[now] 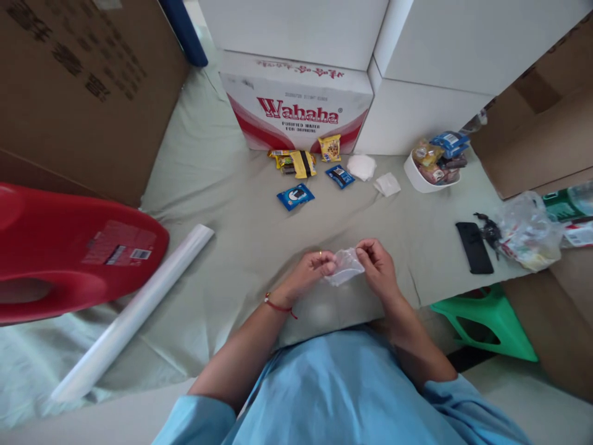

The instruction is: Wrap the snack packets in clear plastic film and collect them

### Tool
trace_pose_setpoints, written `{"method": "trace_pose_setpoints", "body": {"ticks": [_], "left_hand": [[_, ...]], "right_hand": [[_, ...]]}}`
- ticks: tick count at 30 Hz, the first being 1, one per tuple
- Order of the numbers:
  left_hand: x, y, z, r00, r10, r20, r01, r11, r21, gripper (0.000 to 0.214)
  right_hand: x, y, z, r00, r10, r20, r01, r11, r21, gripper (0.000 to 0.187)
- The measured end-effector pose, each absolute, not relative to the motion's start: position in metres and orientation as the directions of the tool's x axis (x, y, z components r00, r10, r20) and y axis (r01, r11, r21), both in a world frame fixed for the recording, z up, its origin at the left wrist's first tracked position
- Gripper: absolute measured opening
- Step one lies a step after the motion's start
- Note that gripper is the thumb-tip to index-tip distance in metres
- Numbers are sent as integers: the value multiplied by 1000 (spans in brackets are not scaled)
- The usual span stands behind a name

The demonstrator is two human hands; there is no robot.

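A small clear plastic bag (343, 267) is held between both hands just above the pale green cloth (222, 185). My left hand (315, 269) pinches its left edge and wears a ring, with a red string on the wrist. Fingers of my right hand (377, 266) are closed on the bag's right edge. Farther back on the cloth lie a blue snack packet (295, 196), a second blue packet (340, 176), yellow packets (296, 162) and a cookie packet (330, 148).
A roll of clear film (134, 312) lies at the left beside a red plastic stool (69, 250). A white bowl (428, 179) of snacks, a black phone (474, 247) and a crumpled bag (528, 232) sit right. A Wahaha carton (296, 108) stands behind; a green stool (486, 321) is below right.
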State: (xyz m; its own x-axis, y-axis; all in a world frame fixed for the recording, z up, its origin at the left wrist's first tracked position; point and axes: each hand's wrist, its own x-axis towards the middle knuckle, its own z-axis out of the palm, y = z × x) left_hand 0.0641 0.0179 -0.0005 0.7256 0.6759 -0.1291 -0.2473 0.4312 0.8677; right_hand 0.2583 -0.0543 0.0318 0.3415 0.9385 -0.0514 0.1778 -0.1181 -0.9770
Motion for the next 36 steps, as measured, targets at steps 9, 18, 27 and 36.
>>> {"method": "trace_pose_setpoints", "body": {"ticks": [9, 18, 27, 36], "left_hand": [[64, 21, 7, 522, 849, -78, -365, 305, 880, 35], [68, 21, 10, 459, 864, -205, -356, 391, 849, 48], [61, 32, 13, 492, 779, -388, -444, 608, 658, 56], [59, 30, 8, 662, 659, -356, -383, 706, 596, 41]], "right_hand": [[256, -51, 36, 89, 948, -306, -194, -285, -939, 43], [256, -51, 45, 114, 909, -401, -428, -319, -845, 40], [273, -43, 35, 351, 903, -247, -50, -245, -968, 35], [299, -47, 31, 469, 867, -166, -14, -181, -983, 31]]}}
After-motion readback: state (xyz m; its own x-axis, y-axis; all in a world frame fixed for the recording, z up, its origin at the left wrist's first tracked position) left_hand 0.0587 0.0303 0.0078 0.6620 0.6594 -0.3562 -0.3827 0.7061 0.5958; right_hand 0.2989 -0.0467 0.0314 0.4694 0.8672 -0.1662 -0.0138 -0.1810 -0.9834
